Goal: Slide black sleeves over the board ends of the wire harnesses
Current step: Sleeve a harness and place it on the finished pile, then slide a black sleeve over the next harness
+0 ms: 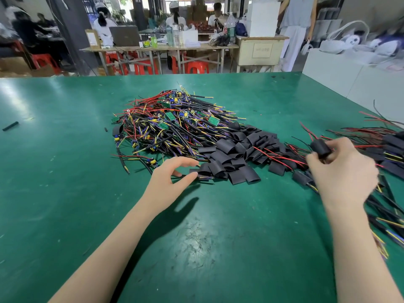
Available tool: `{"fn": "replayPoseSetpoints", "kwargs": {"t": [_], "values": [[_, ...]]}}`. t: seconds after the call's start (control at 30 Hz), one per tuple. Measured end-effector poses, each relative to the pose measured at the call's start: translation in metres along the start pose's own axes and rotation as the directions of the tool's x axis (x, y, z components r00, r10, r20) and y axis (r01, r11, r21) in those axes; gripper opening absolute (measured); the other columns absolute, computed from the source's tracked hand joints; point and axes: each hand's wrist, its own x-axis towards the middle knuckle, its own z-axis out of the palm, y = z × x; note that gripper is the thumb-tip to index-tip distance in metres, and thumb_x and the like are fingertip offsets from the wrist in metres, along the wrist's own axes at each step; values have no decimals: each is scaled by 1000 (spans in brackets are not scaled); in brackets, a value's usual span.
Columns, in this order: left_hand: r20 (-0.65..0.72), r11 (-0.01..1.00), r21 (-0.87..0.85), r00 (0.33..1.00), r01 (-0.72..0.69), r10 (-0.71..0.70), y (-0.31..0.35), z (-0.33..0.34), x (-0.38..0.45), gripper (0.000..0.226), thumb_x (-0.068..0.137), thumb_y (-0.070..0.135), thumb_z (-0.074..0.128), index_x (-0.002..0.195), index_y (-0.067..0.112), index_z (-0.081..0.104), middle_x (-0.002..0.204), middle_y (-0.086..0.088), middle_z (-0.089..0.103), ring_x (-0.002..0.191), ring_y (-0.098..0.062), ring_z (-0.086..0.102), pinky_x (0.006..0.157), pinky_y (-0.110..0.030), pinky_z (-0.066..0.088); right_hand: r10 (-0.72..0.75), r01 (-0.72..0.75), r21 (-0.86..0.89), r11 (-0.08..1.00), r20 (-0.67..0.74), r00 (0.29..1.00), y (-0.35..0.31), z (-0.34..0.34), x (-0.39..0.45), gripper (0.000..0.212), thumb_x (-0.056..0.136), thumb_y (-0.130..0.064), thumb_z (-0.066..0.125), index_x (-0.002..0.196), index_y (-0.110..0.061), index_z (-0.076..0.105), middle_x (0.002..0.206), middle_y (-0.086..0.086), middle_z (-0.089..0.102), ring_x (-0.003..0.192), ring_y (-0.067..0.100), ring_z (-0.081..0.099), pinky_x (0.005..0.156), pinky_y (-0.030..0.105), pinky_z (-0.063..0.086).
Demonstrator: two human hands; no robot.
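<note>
A heap of wire harnesses [170,125] with small green boards and red, black and yellow leads lies mid-table. Loose black sleeves [231,156] are piled against its near right side. My left hand [172,173] reaches to the sleeve pile's near left edge, thumb and forefinger spread apart around a wire end, holding nothing that I can see. My right hand [341,169] grips a harness with a black sleeve [321,148] on its end, red wires trailing from it. Sleeved harnesses [391,154] lie stacked at the right edge.
The green table [65,193] stretches wide to the left, with a stray black tube [10,126] near its left edge. White cabinets [341,75] stand at the far right. People sit at benches beyond the table's far edge.
</note>
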Motion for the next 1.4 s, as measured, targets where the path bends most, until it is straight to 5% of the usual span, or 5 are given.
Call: {"fn": "replayPoseSetpoints", "kwargs": {"t": [0.3, 0.5, 0.73, 0.97, 1.4], "values": [[70, 1000, 0, 998, 7, -7, 3, 2, -2, 20, 89, 11, 69, 102, 26, 72, 102, 14, 72, 102, -7, 64, 84, -40, 53, 180, -157, -186, 970, 113, 977, 31, 5, 9, 35, 78, -27, 74, 109, -11, 70, 102, 29, 58, 103, 47, 51, 73, 48, 46], [51, 1000, 10, 999, 16, -16, 4, -1, 0, 16, 90, 10, 68, 102, 20, 73, 99, 13, 72, 97, -4, 65, 81, -28, 53, -67, 72, 87, 994, -55, 996, 9, 7, 3, 26, 86, -25, 61, 108, -11, 67, 97, 16, 65, 97, 38, 56, 73, 41, 45], [-2, 994, -77, 997, 72, -72, 7, -5, 5, 17, 90, 6, 66, 101, 16, 73, 97, 9, 72, 89, -3, 64, 71, -16, 47, -528, 445, 292, 847, 353, 772, -34, 27, -43, 22, 81, -28, 72, 102, -20, 71, 92, -2, 64, 99, 23, 54, 78, 36, 49], [-122, 978, 208, 991, -26, 52, 11, -20, 50, 24, 87, 3, 66, 109, 12, 70, 107, 2, 66, 94, -12, 61, 83, -16, 42, -492, 471, 191, 861, 549, 676, -35, 41, -54, 26, 88, -34, 63, 109, -19, 67, 108, -1, 57, 108, 21, 44, 83, 34, 47], [159, 453, 889, 972, -64, -174, -54, -53, 156, 51, 99, 8, 43, 149, 12, 31, 151, -14, 32, 134, -34, 33, 101, -48, 39, -417, 395, 170, 903, 570, 707, -35, 36, -53, 18, 90, -33, 61, 102, -23, 69, 102, -4, 58, 107, 20, 48, 80, 34, 47]]}}
